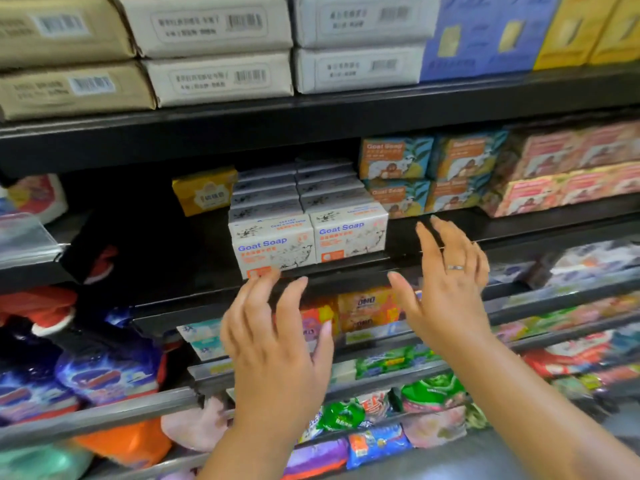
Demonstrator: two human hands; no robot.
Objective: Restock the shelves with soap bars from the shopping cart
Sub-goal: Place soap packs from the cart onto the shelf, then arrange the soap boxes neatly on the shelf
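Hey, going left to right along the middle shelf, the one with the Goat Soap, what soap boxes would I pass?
Yellow soap box → white Goat Soap boxes → teal Goat Soap boxes → pink boxes.

Bright, even store light; motion blur softens everything, edges bow with wide-angle distortion, shelf recesses dark.
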